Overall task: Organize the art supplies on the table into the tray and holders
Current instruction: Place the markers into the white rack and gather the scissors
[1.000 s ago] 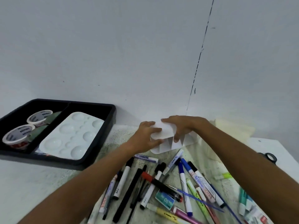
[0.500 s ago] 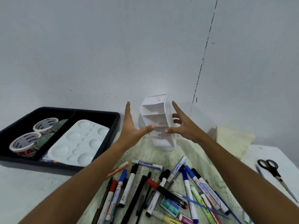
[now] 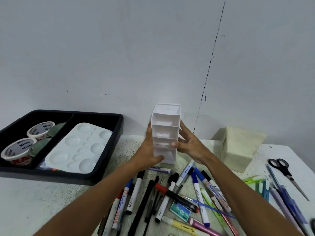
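A white tiered pen holder [image 3: 166, 129] stands upright on the table against the wall. My left hand [image 3: 150, 150] holds its left side, thumb curled across the lowest compartment. My right hand [image 3: 189, 147] grips its right side, thumb on the front edge. A heap of markers and pens [image 3: 170, 198] lies in front of it, under my forearms. The black tray [image 3: 102, 172] at the left holds a white paint palette [image 3: 76, 150] and two tape rolls [image 3: 40, 130] [image 3: 17, 149].
A cream box [image 3: 238, 147] sits right of the holder. Scissors [image 3: 283, 169], highlighters and more pens [image 3: 262, 184] lie at the far right. A small green staples box [image 3: 180, 212] rests among the markers. The wall rises directly behind the holder.
The holder went from lying under my hands to standing upright. Half a second ago my hands were spread open beside it; now both clasp its sides.
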Action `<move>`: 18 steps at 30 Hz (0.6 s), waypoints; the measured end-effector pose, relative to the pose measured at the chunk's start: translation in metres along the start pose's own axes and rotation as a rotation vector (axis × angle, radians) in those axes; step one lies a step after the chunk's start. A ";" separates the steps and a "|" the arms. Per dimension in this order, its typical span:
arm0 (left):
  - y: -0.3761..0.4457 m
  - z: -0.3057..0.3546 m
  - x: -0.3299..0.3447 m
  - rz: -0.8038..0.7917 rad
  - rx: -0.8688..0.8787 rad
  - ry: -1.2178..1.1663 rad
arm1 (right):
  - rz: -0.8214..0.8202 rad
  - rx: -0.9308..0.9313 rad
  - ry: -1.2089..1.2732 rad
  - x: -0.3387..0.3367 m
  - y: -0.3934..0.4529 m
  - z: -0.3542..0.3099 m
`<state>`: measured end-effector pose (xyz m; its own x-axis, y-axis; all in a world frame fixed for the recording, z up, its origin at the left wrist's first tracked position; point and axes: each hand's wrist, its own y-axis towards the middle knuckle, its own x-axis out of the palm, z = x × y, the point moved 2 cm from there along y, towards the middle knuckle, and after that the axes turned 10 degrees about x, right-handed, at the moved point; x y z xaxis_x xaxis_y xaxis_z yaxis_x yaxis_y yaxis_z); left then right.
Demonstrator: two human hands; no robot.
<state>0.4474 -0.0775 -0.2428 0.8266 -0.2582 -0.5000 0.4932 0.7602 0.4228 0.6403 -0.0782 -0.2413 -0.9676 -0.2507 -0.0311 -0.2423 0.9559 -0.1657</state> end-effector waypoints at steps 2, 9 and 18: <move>-0.005 -0.004 0.000 -0.001 0.007 0.047 | -0.005 -0.041 -0.158 0.007 -0.007 0.007; -0.008 -0.020 -0.001 0.018 -0.038 0.113 | 0.220 -0.007 -0.447 0.025 -0.012 0.030; -0.001 -0.024 -0.007 -0.031 -0.161 0.217 | 0.303 0.110 -0.585 0.027 -0.007 0.022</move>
<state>0.4346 -0.0621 -0.2575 0.7257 -0.1626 -0.6685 0.4538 0.8434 0.2876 0.6171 -0.0950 -0.2623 -0.7863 -0.0447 -0.6163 0.0731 0.9836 -0.1646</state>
